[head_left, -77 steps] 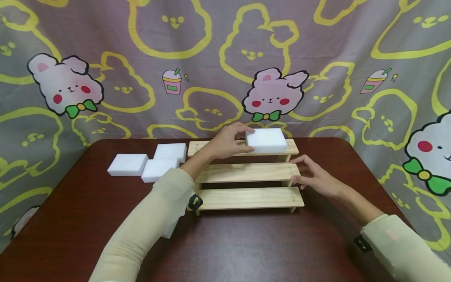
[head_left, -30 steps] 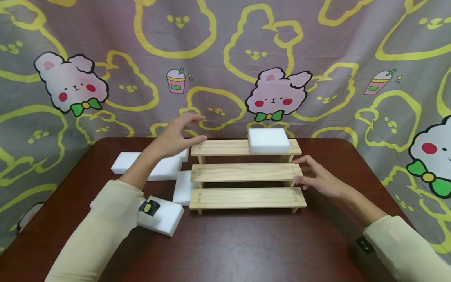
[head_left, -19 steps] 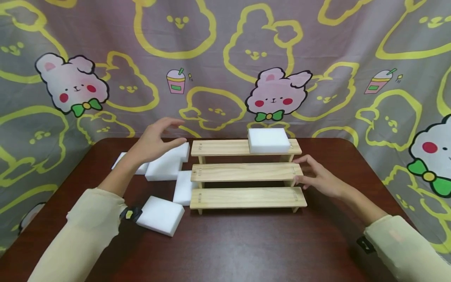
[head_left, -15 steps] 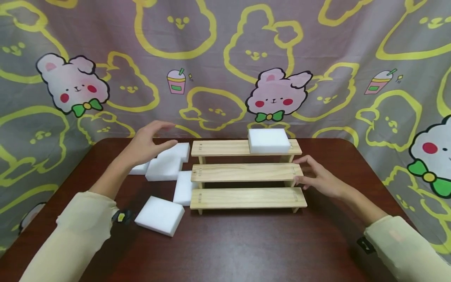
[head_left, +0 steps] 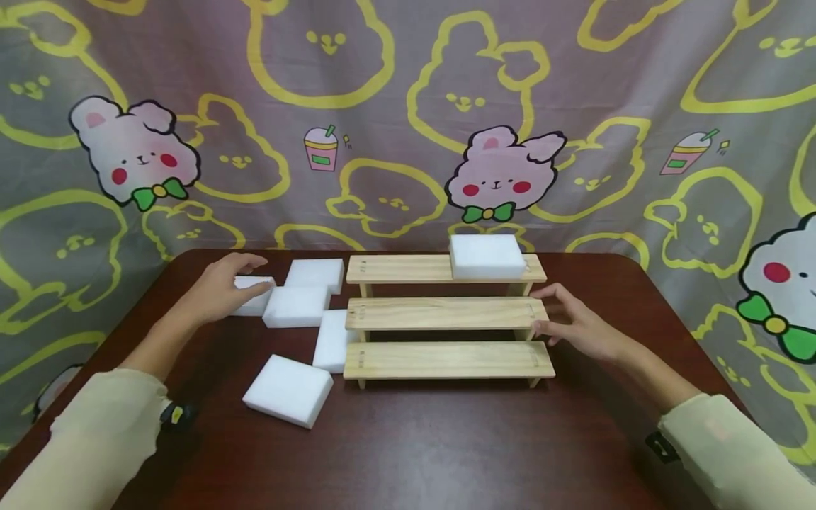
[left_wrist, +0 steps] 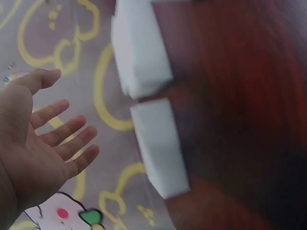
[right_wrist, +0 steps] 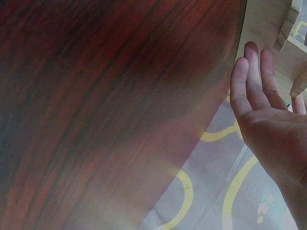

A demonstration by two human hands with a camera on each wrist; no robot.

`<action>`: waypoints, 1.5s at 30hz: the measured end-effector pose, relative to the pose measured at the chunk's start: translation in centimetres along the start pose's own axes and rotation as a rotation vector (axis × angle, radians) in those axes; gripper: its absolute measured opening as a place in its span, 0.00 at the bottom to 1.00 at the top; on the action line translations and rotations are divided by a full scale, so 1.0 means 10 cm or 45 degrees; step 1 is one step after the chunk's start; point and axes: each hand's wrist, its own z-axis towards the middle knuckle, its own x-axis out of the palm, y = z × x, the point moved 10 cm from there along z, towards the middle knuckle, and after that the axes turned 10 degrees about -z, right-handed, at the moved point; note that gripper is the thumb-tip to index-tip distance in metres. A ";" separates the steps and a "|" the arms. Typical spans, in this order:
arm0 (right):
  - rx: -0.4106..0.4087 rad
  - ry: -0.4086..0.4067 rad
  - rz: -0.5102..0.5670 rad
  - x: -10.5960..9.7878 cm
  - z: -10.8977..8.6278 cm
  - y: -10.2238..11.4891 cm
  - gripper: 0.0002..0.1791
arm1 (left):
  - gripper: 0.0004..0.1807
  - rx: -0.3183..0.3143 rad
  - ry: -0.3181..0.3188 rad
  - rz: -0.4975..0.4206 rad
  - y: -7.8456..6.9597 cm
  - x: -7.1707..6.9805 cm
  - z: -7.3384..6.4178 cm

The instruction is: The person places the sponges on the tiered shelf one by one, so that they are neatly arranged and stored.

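My left hand (head_left: pixel 213 292) is low over the table's left side, thumb and fingers apart around the right part of a white foam block (head_left: pixel 253 304), which it partly hides. In the left wrist view its fingers look loosely spread, with nothing between them. My right hand (head_left: pixel 583 324) holds the right end of a three-tier wooden display stand (head_left: pixel 446 312), fingers at the back corner of the middle shelf and thumb at the front corner. The right wrist view shows its other fingers nearly straight along the stand's side. One foam block (head_left: pixel 487 255) lies on the top shelf, toward its right end.
More white foam blocks lie left of the stand: two close together at the back (head_left: pixel 315 275) (head_left: pixel 297 306), one against the stand's left side (head_left: pixel 330 340), and one angled nearer the front (head_left: pixel 288 389). A patterned curtain (head_left: pixel 382 106) hangs behind the dark red-brown table (head_left: pixel 433 446).
My left hand let go of the block on the top shelf, moved left, then came down to the leftmost block. My right hand has stayed at the stand's right end.
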 end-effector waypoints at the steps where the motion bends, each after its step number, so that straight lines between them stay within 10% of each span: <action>1: -0.001 0.000 -0.002 0.00 0.00 0.00 0.26 | 0.33 -0.017 0.004 0.006 0.07 -0.01 -0.01; 13: 0.000 -0.006 -0.018 -0.01 0.00 0.00 0.26 | 0.33 -0.128 0.027 0.044 0.65 0.00 -0.11; 45: -0.025 -0.013 -0.012 -0.01 0.01 0.00 0.25 | 0.41 -0.014 0.110 0.231 0.83 -0.05 -0.24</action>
